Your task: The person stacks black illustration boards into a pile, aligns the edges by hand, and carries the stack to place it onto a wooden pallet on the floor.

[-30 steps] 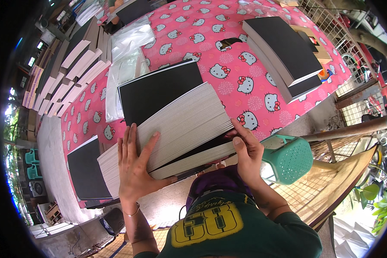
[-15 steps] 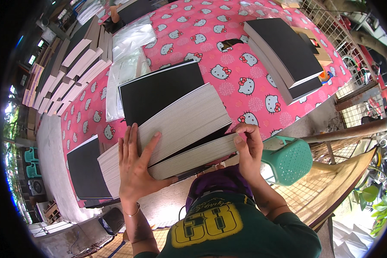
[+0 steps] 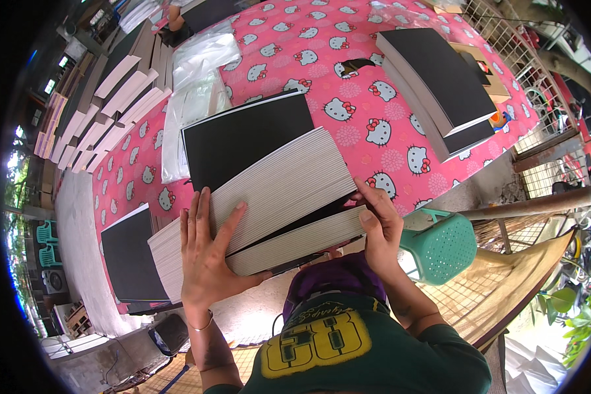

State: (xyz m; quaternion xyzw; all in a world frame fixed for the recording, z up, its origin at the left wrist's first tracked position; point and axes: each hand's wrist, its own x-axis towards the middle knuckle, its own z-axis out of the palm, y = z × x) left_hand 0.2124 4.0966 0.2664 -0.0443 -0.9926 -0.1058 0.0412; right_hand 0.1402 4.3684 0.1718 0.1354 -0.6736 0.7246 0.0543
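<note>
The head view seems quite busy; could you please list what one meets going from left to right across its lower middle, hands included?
Green chairs, black cover, left hand, right hand, green stool, green leaves.

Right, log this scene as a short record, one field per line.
Left hand: left hand spread on the pale sheets
Right hand: right hand at the sheets' right edge; grip unclear
Sheets: fanned, a dark strip between upper and lower parts
Beyond sheets: black cover
Surface: pink patterned cloth
Far left: stacked books, clear plastic beside them
Far right: black book
Near right: green stool
</note>
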